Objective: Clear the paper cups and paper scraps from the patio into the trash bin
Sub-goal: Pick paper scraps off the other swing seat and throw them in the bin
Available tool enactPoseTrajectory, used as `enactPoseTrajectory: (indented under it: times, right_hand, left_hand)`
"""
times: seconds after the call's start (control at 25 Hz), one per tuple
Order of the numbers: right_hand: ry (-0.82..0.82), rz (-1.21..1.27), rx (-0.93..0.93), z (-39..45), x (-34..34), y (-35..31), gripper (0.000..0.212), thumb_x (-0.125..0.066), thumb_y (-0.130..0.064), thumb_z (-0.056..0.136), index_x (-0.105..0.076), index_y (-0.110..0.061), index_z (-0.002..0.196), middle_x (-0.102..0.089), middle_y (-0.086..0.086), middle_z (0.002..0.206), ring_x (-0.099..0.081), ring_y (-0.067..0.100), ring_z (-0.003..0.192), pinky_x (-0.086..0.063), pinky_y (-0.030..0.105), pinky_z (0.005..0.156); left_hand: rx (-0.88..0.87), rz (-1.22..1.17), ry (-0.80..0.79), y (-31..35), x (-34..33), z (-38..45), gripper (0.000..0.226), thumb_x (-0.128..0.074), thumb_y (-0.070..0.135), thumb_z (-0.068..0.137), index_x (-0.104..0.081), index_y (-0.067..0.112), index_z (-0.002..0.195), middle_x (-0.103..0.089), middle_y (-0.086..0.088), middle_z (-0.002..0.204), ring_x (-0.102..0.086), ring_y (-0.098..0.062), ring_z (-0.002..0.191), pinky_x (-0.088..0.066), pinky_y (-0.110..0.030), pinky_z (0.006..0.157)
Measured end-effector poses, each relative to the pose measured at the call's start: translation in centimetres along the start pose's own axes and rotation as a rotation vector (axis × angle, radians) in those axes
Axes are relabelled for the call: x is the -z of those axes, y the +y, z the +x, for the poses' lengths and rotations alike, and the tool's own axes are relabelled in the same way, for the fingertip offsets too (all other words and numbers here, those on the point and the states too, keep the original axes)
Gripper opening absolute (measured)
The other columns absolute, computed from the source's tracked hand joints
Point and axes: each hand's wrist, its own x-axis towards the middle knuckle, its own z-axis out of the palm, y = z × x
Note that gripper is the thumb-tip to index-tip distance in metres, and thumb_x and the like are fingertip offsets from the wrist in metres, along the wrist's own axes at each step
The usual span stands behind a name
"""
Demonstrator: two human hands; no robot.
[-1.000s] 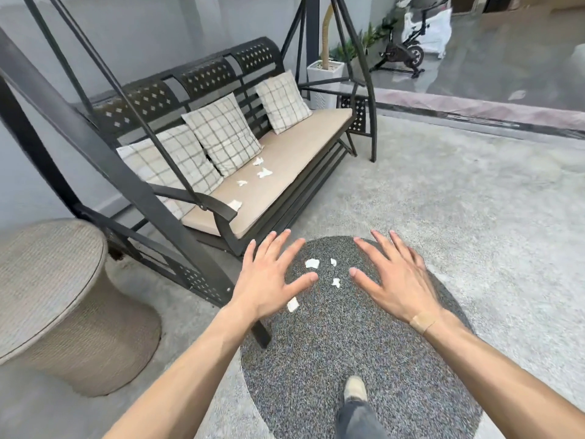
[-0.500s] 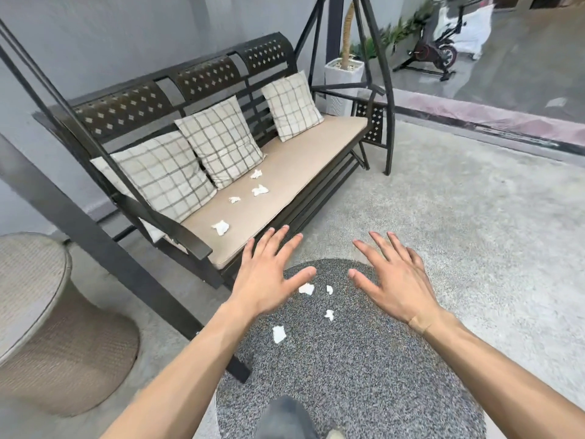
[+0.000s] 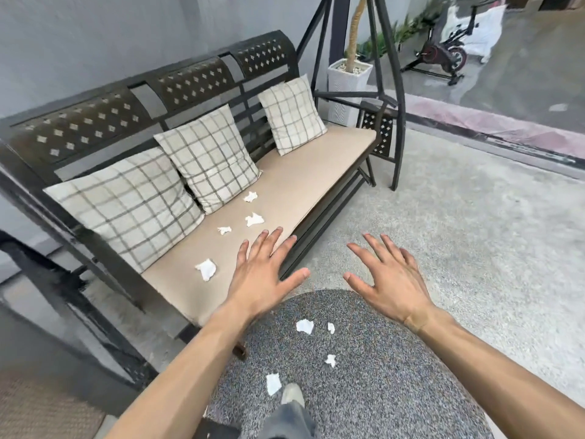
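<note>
Eight white paper scraps are showing, four on each surface. On the tan seat cushion (image 3: 316,172) of the swing bench are lying one scrap (image 3: 250,196) near the middle pillow, a second (image 3: 254,219) just below it, a small third (image 3: 224,230) to its left, and a larger fourth (image 3: 206,269) nearest the front edge. On the round speckled grey rug (image 3: 395,391) are lying a scrap (image 3: 305,326), a tiny one (image 3: 331,328) just beside it, another (image 3: 331,360) lower down, and a longer piece (image 3: 273,383) whose long axis is running roughly toward and away from the camera. The others are crumpled, with no clear direction.

Three checked pillows (image 3: 209,156) are leaning against the dark metal backrest. Pale concrete flooring is surrounding the rug, and an exercise bike (image 3: 443,57) is standing far back.

The left hand (image 3: 266,277) is hovering over the cushion's front edge, the right hand (image 3: 392,280) over the rug's rim; both are holding nothing, fingers spread wide.
</note>
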Motion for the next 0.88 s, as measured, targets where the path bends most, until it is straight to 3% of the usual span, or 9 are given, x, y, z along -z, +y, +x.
enactPoseTrajectory:
  times: [0.4, 0.88]
  right_hand:
    - [0.007, 0.027, 0.084, 16.8, -1.3, -1.1, 0.066, -0.017, -0.077, 0.084, -0.018, -0.047, 0.144, -0.013, -0.006, 0.159, -0.003, 0.017, 0.146, -0.014, 0.053, 0.116]
    - [-0.108, 0.045, 0.493, 40.3, -4.3, 0.9, 0.065, -0.02, -0.073, 0.086, -0.017, -0.046, 0.145, -0.013, -0.007, 0.16, -0.002, 0.02, 0.147, -0.014, 0.051, 0.116]
  left_hand:
    - [0.078, -0.034, 0.042, -7.6, 0.6, 13.3, 0.084, -0.008, 0.087, 0.078, -0.018, 0.043, 0.148, -0.012, 0.008, 0.162, -0.003, -0.016, 0.149, -0.001, -0.052, 0.12]
    - [0.49, 0.02, 0.114, -11.8, -0.4, 26.2, 0.081, -0.013, 0.084, 0.08, -0.018, 0.042, 0.149, -0.009, 0.009, 0.162, 0.0, -0.014, 0.149, 0.003, -0.046, 0.12]
